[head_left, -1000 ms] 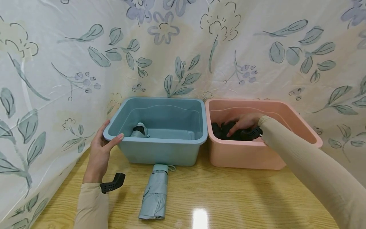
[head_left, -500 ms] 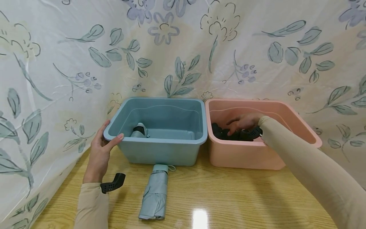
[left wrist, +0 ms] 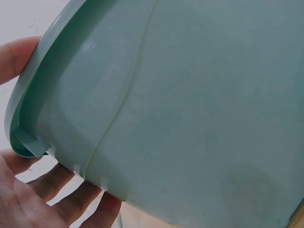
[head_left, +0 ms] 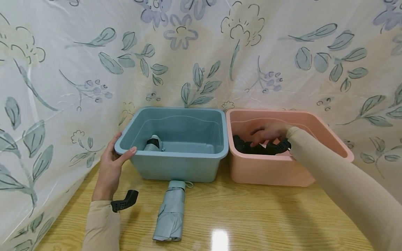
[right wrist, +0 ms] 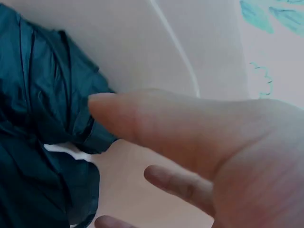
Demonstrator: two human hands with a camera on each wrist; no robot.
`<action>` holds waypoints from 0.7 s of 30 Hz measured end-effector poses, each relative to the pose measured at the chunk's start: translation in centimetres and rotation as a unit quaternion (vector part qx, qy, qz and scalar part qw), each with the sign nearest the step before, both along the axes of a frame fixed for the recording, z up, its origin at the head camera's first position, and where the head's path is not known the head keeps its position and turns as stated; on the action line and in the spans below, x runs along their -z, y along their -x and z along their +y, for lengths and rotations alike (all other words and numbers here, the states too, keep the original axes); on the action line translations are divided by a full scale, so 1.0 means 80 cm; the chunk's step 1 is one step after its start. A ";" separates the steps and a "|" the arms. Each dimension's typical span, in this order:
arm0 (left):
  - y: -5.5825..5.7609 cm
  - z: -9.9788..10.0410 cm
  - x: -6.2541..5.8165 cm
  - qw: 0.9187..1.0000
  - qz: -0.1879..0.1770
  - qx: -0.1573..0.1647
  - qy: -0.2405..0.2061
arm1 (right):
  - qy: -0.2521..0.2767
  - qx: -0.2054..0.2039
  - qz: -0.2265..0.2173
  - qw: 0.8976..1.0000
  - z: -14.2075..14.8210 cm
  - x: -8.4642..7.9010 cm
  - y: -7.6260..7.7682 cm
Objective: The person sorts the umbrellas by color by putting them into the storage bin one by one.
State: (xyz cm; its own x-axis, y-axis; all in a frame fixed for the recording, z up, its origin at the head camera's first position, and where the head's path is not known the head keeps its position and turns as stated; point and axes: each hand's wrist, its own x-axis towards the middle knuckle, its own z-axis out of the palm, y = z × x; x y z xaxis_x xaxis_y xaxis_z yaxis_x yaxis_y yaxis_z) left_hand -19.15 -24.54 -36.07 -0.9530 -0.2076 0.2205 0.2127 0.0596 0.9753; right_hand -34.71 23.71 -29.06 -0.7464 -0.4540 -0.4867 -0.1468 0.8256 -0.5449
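My left hand [head_left: 108, 170] grips the left front corner of the blue bin [head_left: 176, 165]. Its thumb lies over the rim, and the other fingers [left wrist: 78, 202] press the outer wall. Inside the pink bin [head_left: 270, 170], my right hand [head_left: 270, 134] hovers with relaxed fingers over dark pleated fabric [head_left: 242, 144] that looks like folded umbrellas. In the right wrist view, the thumb [right wrist: 142, 114] overlaps the edge of this dark teal fabric [right wrist: 52, 90], with bare bin wall under the other fingers.
A folded light blue umbrella [head_left: 171, 212] lies on the wooden table [head_left: 251, 216] in front of the blue bin. Inside that bin lies a light grey-blue object with a black band [head_left: 153, 143]. The bins stand side by side against a floral cloth [head_left: 201, 52].
My right hand's fingers have loosened and drawn back from the dark fabric, which now sits lower in the pink bin. The left hand has stayed on the blue bin.
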 end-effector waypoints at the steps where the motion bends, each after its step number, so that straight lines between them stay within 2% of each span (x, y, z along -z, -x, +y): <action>1: 0.000 0.000 0.000 1.000 0.001 0.000 -0.001 | 0.010 0.000 0.004 1.000 0.001 -0.001 0.000; 4: 0.001 0.000 0.000 1.000 0.002 0.001 -0.003 | 0.018 -0.006 0.022 1.000 0.002 -0.006 -0.006; 7: 0.001 0.000 0.000 1.000 0.000 0.001 -0.001 | 0.016 0.012 0.040 0.999 0.001 -0.015 -0.022; 13: 0.001 -0.002 0.000 1.000 -0.003 0.000 0.002 | 0.087 0.010 0.047 0.995 -0.004 -0.032 -0.057; 16: 0.001 -0.002 0.000 1.000 -0.006 0.000 0.003 | 0.106 0.014 0.056 0.993 -0.005 -0.037 -0.072; 21: 0.001 -0.002 -0.001 1.000 -0.008 0.000 0.003 | 0.135 0.012 0.096 0.986 -0.002 -0.044 -0.098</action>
